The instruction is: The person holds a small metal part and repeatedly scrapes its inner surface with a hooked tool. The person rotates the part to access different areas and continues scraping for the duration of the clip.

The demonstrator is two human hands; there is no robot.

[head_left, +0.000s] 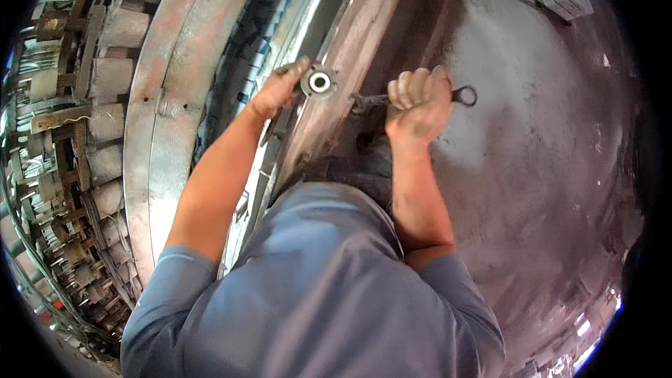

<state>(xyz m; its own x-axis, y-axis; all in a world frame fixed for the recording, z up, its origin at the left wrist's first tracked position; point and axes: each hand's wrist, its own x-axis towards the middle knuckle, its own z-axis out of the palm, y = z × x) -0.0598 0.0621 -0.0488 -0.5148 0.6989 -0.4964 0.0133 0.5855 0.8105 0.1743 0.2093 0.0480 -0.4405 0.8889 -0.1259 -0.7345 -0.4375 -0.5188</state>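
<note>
Item: round flanged bearing (320, 82), seated at the edge of a large curved metal housing (532, 168).

Left hand (278, 91): grip closed on the bearing's flange, steadying it.

Right hand (418, 101): fist wrapped tight round a wrench (465, 95), its head set near the bearing.

Step, by appearance: turning a fastener. The next stroke calls for a seated wrench and a firm hold.

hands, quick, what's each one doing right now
left hand: fingers on the round metal bearing, grip cannot be told
right hand: closed around the wrench
</note>
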